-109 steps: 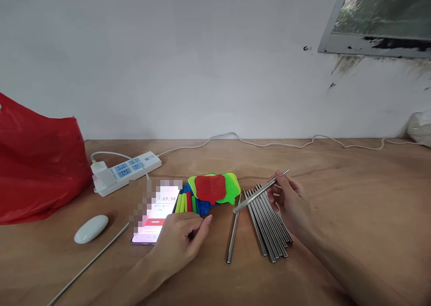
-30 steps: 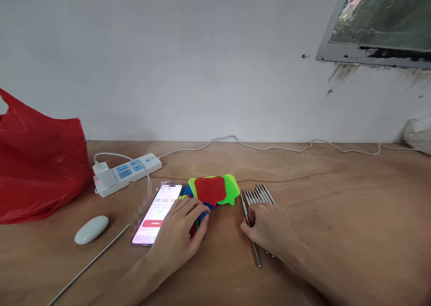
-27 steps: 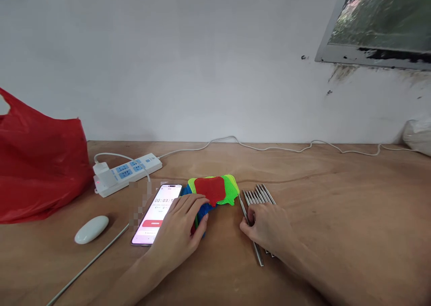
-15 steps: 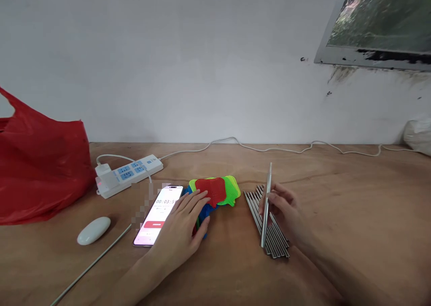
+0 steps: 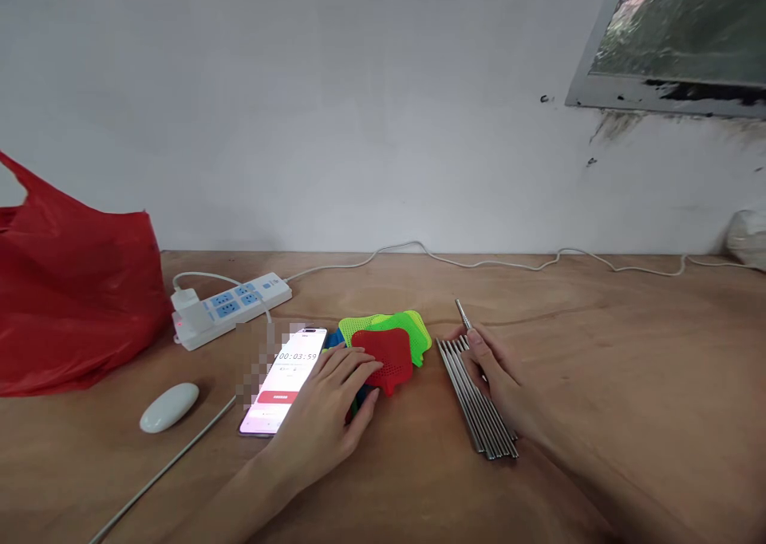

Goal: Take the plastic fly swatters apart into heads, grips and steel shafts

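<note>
My left hand lies with fingers stretched over a red fly swatter head, fingertips resting on its left part and thumb apart. Beneath the red piece, green and yellow-green swatter heads overlap, with blue ones partly covered by my hand. In my right hand a thin metal telescopic rod is pinched; its upper end sticks out, tilted left, and the rest is hidden. Just under that hand lies a bundle of several similar metal rods, side by side on the wooden table.
A lit phone showing a timer lies left of my left hand. Farther left are a white mouse, a cable, a white power strip and a red plastic bag. A thin cord runs along the wall.
The red swatter head has shifted toward me and slightly right under my left fingers. The rod in my right hand has tipped from nearly upright to leaning left.
</note>
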Available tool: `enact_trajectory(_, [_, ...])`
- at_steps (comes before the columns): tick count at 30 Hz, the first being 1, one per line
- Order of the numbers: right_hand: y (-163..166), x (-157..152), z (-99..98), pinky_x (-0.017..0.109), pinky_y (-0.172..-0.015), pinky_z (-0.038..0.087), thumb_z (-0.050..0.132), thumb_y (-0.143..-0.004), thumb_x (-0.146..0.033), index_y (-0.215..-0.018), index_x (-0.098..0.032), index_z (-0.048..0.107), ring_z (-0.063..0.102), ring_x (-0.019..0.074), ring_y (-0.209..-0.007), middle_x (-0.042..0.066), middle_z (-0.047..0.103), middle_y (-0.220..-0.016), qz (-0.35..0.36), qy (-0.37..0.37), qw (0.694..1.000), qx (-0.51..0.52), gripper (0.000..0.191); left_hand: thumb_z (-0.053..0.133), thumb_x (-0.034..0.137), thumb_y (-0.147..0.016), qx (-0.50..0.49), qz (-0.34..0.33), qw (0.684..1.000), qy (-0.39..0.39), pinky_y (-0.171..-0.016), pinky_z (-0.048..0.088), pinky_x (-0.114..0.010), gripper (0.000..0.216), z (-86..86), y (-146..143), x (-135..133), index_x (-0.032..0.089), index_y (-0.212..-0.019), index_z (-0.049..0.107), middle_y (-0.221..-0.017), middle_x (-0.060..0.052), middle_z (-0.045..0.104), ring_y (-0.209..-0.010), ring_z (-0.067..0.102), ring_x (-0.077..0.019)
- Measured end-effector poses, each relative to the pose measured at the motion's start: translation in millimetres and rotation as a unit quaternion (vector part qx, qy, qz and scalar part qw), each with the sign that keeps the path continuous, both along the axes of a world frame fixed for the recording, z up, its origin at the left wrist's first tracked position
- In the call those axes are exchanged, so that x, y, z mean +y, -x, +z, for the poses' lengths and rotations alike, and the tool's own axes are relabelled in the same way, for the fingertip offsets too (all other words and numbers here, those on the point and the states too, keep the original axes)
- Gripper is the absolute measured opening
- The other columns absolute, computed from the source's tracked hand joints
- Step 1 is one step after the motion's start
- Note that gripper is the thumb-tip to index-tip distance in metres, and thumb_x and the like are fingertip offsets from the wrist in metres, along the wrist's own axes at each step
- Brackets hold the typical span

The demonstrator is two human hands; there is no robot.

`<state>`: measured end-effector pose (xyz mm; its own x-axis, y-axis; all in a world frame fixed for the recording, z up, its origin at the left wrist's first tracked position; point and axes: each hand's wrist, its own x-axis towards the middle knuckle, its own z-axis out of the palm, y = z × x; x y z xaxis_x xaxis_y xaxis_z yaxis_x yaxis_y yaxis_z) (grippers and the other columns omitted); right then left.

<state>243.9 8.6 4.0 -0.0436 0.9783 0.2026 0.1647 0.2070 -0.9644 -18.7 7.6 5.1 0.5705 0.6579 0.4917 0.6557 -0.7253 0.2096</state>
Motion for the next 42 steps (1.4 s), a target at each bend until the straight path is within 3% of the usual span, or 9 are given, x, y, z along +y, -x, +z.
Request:
enact_trajectory(4, [-7.9,-3.0,4.4,0.025,-0.055,0.040,0.038,-0.105,-0.046,-0.116,-0.024,0.063,0.054,0.0159,-0.060,-0.002,0.056,-0.067,-0.016,-0.134,0.978,-0.157,0.035,0.048,0.016,-0.097,-0.019,0.006,1.000,0.005,-0.095,0.047,-0.050,0.026,0.0,-0.1,0.4,0.019,-0.120,0.060,-0.115,-0.009,0.066,-0.110,0.059,-0.0291])
enact_trajectory(8, [-11.6,-3.8,11.9,0.030,-0.070,0.048,0.041,-0.104,-0.032,-0.115,-0.023,0.064,0.066,0.0198,-0.081,0.006,0.072,-0.094,0.023,-0.258,0.913,-0.315,0.027,0.049,0.018,-0.099,-0.067,-0.001,0.998,0.006,-0.090,0.047,-0.045,0.021,2.3,-0.1,-0.9,0.019,-0.117,0.059,-0.112,-0.008,0.067,-0.104,0.059,-0.0273])
enact_trajectory(13, [-6.5,-5.2,7.8,0.035,-0.073,0.052,0.044,-0.101,-0.026,-0.108,-0.016,0.064,0.066,0.0232,-0.085,0.011,0.071,-0.094,0.094,-0.310,0.848,-0.420,0.023,0.052,0.020,-0.101,-0.108,-0.040,0.993,0.015,-0.086,0.044,-0.039,0.012,4.5,-0.2,-5.8,0.021,-0.111,0.057,-0.099,-0.004,0.068,-0.092,0.058,-0.0226])
enact_trajectory(19, [6.9,-10.2,4.3,0.032,-0.069,0.049,0.037,-0.105,-0.023,-0.115,-0.014,0.062,0.063,0.0209,-0.081,0.008,0.068,-0.090,0.127,-0.362,0.819,-0.426,0.028,0.056,0.024,-0.101,-0.072,-0.068,0.995,-0.009,-0.087,0.044,-0.037,0.015,-2.9,-5.3,-10.3,0.020,-0.116,0.057,-0.100,-0.004,0.068,-0.091,0.059,-0.0221])
enact_trajectory(23, [14.0,-11.9,1.3,0.029,-0.055,0.038,0.035,-0.108,-0.030,-0.113,-0.019,0.065,0.060,0.0176,-0.067,0.003,0.065,-0.081,0.119,-0.366,0.795,-0.470,0.032,0.052,0.024,-0.102,-0.049,-0.067,0.996,-0.042,-0.082,0.044,-0.036,0.008,-5.5,-8.4,-11.0,0.019,-0.104,0.058,-0.092,-0.003,0.068,-0.083,0.059,-0.0219])
enact_trajectory(27, [16.4,-12.5,-6.7,0.028,-0.054,0.033,0.041,-0.107,-0.034,-0.113,-0.022,0.065,0.063,0.0158,-0.067,0.001,0.067,-0.080,0.120,-0.342,0.803,-0.473,0.027,0.044,0.021,-0.104,-0.012,-0.058,0.997,-0.045,-0.071,0.044,-0.033,0.015,-6.5,-10.9,-11.3,0.020,-0.096,0.056,-0.084,-0.003,0.066,-0.074,0.058,-0.0213])
enact_trajectory(31, [18.8,-13.4,-8.1,0.028,-0.059,0.036,0.049,-0.104,-0.031,-0.104,-0.019,0.067,0.066,0.0180,-0.075,0.003,0.070,-0.085,0.131,-0.296,0.814,-0.483,0.021,0.042,0.018,-0.103,0.007,-0.041,0.997,0.062,-0.061,0.043,-0.028,0.016,-5.7,-15.0,-14.1,0.020,-0.093,0.054,-0.083,-0.003,0.066,-0.070,0.061,-0.0198])
enact_trajectory(35, [17.3,-14.9,5.8,0.029,-0.061,0.037,0.051,-0.102,-0.030,-0.095,-0.021,0.067,0.066,0.0182,-0.075,0.002,0.071,-0.085,0.159,-0.258,0.827,-0.474,0.020,0.043,0.017,-0.101,-0.020,-0.029,0.987,0.155,-0.058,0.040,-0.025,0.015,3.8,-13.2,-18.0,0.022,-0.088,0.050,-0.079,0.000,0.066,-0.067,0.062,-0.0174])
enact_trajectory(42, [-19.6,-18.5,27.4,0.027,-0.058,0.034,0.043,-0.104,-0.034,-0.089,-0.020,0.065,0.057,0.0150,-0.064,0.002,0.066,-0.076,0.155,-0.225,0.850,-0.450,0.030,0.042,0.027,-0.103,-0.038,0.011,0.988,0.148,-0.054,0.036,-0.024,0.020,10.6,16.1,-21.2,0.024,-0.086,0.052,-0.072,0.003,0.063,-0.061,0.058,-0.0154])
